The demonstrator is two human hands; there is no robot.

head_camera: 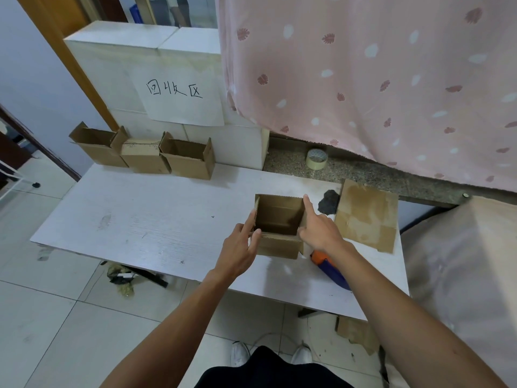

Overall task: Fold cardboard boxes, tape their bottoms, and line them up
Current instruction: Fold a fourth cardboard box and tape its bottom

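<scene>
- Head view, centre: open box point(279, 219) on counter point(140, 219).
- Left hand point(240, 247) flat on its left wall; right hand point(319, 231), index straight, on right wall.

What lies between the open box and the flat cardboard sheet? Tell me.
Head view: the right hand against the open box, and a dark patch beyond.
</scene>
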